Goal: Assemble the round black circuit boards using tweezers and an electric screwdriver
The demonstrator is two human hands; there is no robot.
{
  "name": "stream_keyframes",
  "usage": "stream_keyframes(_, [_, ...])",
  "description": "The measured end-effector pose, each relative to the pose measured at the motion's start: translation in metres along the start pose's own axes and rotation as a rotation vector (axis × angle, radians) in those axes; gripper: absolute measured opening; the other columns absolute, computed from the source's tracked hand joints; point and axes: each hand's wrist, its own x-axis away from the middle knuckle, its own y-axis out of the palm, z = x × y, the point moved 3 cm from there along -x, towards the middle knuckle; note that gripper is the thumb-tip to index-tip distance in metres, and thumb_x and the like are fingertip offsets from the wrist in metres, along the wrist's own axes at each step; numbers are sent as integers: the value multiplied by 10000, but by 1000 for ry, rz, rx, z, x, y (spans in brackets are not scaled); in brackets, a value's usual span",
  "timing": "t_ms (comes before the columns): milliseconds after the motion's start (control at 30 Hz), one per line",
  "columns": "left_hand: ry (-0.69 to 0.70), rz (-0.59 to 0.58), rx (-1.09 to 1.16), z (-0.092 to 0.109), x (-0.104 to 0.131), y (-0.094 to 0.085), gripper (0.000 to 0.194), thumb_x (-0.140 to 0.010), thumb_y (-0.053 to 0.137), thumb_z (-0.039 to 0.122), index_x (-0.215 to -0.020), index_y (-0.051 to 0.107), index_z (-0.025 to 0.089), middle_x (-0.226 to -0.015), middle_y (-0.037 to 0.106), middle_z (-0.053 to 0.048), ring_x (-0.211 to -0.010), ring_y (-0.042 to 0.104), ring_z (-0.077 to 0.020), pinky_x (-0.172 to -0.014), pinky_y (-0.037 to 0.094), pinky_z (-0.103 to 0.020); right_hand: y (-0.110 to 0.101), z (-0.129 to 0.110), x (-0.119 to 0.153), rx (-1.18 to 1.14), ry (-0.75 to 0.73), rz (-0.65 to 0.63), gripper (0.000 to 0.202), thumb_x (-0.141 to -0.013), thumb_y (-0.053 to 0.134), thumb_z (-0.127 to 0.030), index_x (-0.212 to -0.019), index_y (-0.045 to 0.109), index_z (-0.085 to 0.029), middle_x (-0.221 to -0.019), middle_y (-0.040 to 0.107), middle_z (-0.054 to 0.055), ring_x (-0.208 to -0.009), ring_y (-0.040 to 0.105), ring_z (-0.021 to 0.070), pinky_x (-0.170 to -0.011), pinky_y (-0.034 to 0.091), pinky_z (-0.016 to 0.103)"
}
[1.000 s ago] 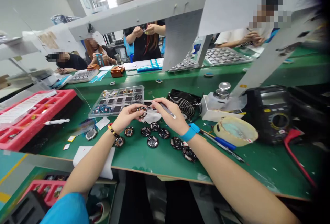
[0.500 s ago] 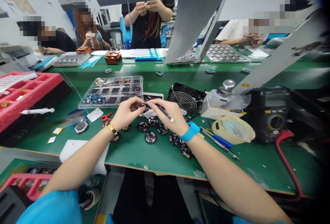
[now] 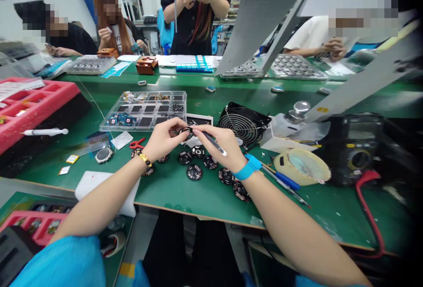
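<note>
The clear compartment box [image 3: 115,128] lies on the green counter [image 3: 172,194], with blue parts [image 3: 122,120] in its near-left compartment, dark squares in several others and small gold-coloured bits in the far row. At the left, the pink tray [image 3: 29,115] holds a few small pieces in its compartments. The white box [image 3: 284,142] at the right carries clear plastic, and the yellowish tub [image 3: 289,174] before it has a pale bluish content, hard to make out.

The left hand [image 3: 166,141] pinches a round black part [image 3: 186,133] between its fingers, above the counter and near the clear box. The fingers of the right hand [image 3: 226,144] are closed on slim tweezers [image 3: 216,145], whose tip is hidden at the part. Most of that part is covered too. The left wrist partly hides some black discs [image 3: 194,172], and darkness cuts off the right edge
</note>
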Motion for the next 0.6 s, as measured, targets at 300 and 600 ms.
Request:
stream_keyframes(300, [8, 16, -19, 0, 2, 1, 185, -849, 722, 346, -895, 692, 169, -869, 729, -34, -803, 697, -169, -650, 570, -243, 1, -6, -1, 6, -18, 0, 285, -1051, 536, -327, -1167, 792, -280, -1124, 817, 11, -973, 787, 235, -854, 596, 336])
stream_keyframes(600, [8, 36, -49, -5, 5, 8, 174, -865, 715, 335, -885, 693, 164, -856, 739, -36, -795, 699, -168, -644, 562, -236, 9, 0, 0, 59, 60, 92, 225, -985, 596, -312, -1007, 802, -222, -904, 819, 29, -758, 761, 202, -719, 557, 302])
